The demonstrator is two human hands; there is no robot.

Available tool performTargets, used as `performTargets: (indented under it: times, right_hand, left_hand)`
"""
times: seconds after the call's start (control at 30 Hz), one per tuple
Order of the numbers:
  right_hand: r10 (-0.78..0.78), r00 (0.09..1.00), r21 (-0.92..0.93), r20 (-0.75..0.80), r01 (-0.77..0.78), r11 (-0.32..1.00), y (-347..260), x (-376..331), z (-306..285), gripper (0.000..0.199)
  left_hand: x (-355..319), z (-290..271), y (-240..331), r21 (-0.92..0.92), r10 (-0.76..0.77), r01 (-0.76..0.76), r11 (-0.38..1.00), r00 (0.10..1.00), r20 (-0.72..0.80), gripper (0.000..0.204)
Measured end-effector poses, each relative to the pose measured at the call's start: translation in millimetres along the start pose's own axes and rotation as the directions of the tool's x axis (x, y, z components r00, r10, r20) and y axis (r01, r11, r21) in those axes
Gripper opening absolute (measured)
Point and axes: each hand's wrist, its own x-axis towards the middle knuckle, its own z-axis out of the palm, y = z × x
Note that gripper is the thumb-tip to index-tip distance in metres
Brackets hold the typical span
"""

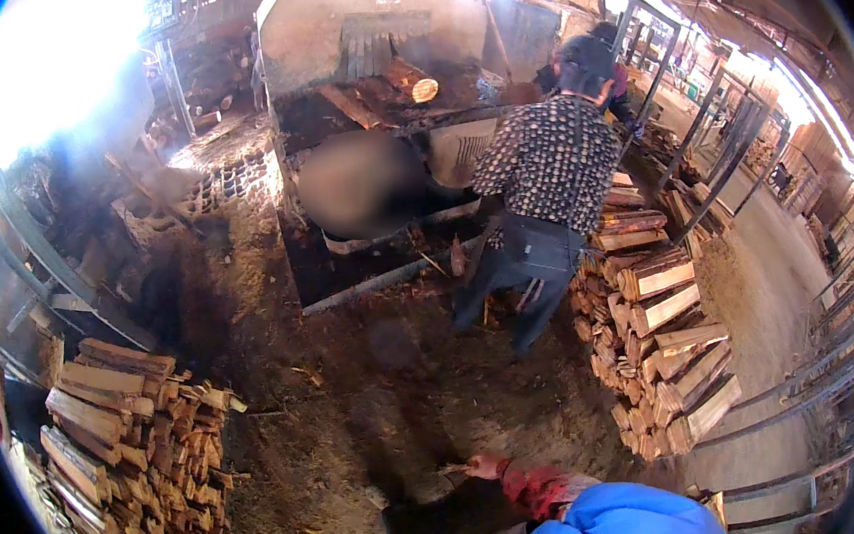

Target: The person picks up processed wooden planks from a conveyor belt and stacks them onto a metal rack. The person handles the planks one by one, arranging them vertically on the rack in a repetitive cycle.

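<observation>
My right hand (485, 465) reaches in from the lower right, below a red patterned cuff (535, 487) and a blue sleeve (627, 517). Its fingers look closed, and a thin pale bit sticks out at their tips; I cannot make out what it is. Just below the hand is a dark flat shape (438, 532) at the lower edge, its kind unclear. Dirt floor (361, 453) strewn with wood scraps lies around it. Nowhere in the picture does my left hand show.
A person in a patterned jacket (554, 162) bends over a low sooty work platform (378, 283) ahead; another stands behind. Split firewood is stacked at left (152, 469) and right (669, 348). A cut log (412, 79) lies on the platform. Metal frames (727, 133) stand far right.
</observation>
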Motion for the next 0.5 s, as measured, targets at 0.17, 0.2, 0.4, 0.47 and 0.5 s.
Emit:
performTargets:
  times: [0.17, 0.2, 0.4, 0.47, 0.5]
  right_hand:
    - [0.07, 0.995, 0.212, -0.069, -0.054, 0.976, -61, -20, -38, 0.043]
    - [0.088, 0.995, 0.203, -0.055, -0.075, 0.976, -54, -17, -39, 0.043]
    - [0.346, 0.938, 0.357, -0.006, -0.321, 0.877, -74, -12, -69, 0.041]
    - [0.41, 0.912, 0.496, 0.022, -0.366, 0.787, -58, -6, -71, 0.042]
    - [0.427, 0.903, 0.52, 0.045, -0.386, 0.762, -56, 5, -78, 0.043]
  left_hand:
    - [41, -38, 75, 0.023, 0.038, -0.038, 0.999, 0.999, 0.013, 0.016]
    - [54, -37, 96, 0.025, 0.068, -0.069, 0.997, 0.997, 0.033, 0.016]
    - [98, -6, 252, -0.057, 0.262, -0.257, 0.965, 0.959, 0.111, 0.016]
    - [99, 26, 298, -0.099, 0.281, -0.269, 0.958, 0.947, 0.154, 0.016]
    - [101, 41, 318, -0.119, 0.286, -0.268, 0.956, 0.943, 0.171, 0.017]
